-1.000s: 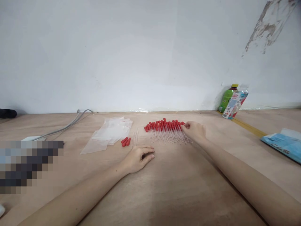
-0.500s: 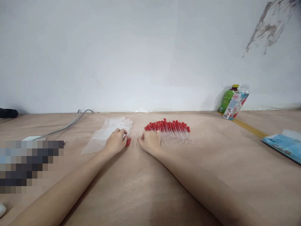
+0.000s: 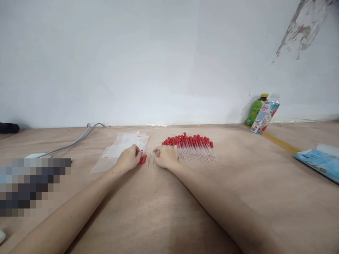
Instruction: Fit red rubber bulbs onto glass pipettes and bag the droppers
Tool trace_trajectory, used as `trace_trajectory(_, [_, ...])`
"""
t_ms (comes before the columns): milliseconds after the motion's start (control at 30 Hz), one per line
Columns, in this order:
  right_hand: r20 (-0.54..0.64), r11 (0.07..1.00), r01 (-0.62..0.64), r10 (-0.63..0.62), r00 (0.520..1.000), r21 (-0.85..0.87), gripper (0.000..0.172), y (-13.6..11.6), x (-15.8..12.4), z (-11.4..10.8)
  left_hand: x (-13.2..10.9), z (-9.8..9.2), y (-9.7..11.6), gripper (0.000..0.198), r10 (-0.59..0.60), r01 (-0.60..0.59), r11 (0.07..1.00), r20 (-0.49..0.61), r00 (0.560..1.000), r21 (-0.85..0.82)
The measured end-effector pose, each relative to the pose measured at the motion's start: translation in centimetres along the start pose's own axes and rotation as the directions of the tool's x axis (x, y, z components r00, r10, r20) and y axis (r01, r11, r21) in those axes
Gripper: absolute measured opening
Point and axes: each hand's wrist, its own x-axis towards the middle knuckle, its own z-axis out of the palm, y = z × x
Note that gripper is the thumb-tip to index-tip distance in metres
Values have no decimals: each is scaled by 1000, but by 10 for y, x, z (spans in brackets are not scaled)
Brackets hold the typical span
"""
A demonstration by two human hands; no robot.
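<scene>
My left hand (image 3: pixel 129 157) is closed in a pinch, with a bit of a red rubber bulb (image 3: pixel 141 151) showing at its fingertips. Just below those fingers, loose red rubber bulbs (image 3: pixel 143 159) lie on the table. A few thin clear dropper tubes (image 3: pixel 149 157) without bulbs lie between my two hands. My right hand (image 3: pixel 166 156) is closed beside these tubes, thumb against the curled fingers; what it grips, if anything, is too small to make out. Right of it, several red-bulbed droppers (image 3: pixel 196 144) lie side by side, their clear stems pointing toward me.
Clear plastic bags (image 3: pixel 127 141) are spread under and behind my left hand. Grey cables (image 3: pixel 76 141) run along the left. A green bottle (image 3: pixel 255 112) and a carton (image 3: pixel 265 118) lean near the wall. A blue packet (image 3: pixel 320 162) lies at the far right of the table (image 3: pixel 148 211).
My left hand has drawn its fingers closed and uncovered more of the red bulbs. My right hand's fingertips have lifted slightly from the tubes and curled in.
</scene>
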Motion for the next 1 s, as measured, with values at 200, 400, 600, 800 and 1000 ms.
trace_trajectory(200, [-33, 998, 67, -67, 997, -7, 23, 3, -9, -3, -16, 5, 23, 19, 152, -173, 981, -209, 966, -85])
trace_trajectory(400, [-53, 998, 69, -69, 996, 6, 10, 17, -38, -11, -27, 20, 34, 21, 302, -356, 916, -266, 916, -187])
trace_trajectory(600, [-79, 968, 174, -191, 979, -179, 12, 55, -83, -34, -40, 21, 45, 17, 454, -512, 836, -272, 848, -200])
trace_trajectory(800, [-198, 961, 200, -237, 951, -190, 16, 96, -102, -50, -53, 22, 63, 18, 519, -559, 774, -210, 829, -298])
trace_trajectory(1000, [-281, 941, 331, -336, 899, -67, 13, 94, -102, -50, -57, 26, 72, 20, 563, -587, 712, -186, 805, -385])
